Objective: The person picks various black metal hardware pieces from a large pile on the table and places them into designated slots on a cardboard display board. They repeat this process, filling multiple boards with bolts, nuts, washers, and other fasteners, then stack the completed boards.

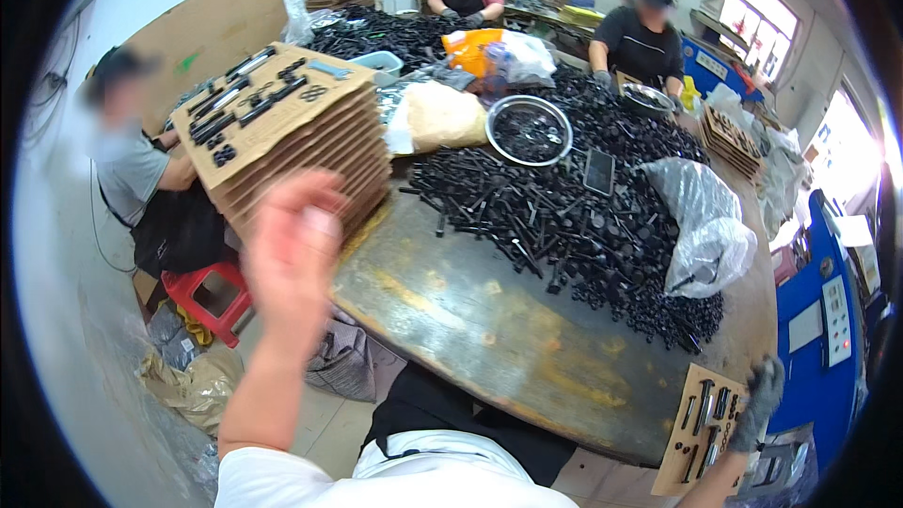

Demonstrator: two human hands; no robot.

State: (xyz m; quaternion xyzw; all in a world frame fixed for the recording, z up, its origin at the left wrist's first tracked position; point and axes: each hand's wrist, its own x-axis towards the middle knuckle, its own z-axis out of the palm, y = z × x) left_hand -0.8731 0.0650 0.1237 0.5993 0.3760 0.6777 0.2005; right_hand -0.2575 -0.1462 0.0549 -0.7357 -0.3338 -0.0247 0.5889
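Note:
My bare left hand (296, 235) is raised in front of a tall stack of cardboard sheets (315, 155). It is blurred, its fingers loosely bent and apart, with nothing visible in them. Black bolts, rings and small parts (240, 99) lie in groups on the top sheet. At the lower right, my right hand (760, 404) wears a grey glove and grips the right edge of a cardboard sheet (670, 475). Bolts, nuts and a chain-like row of rings (707, 423) are arranged on that sheet, which juts past the table edge. The glove hides part of its right side.
The metal table (451, 320) carries a large heap of black bolts (564, 216), a steel bowl (529, 130), a phone (599, 172) and a clear plastic bag (705, 235). Three people work around it. A red stool (212, 296) stands left; a blue machine (818, 320) stands right.

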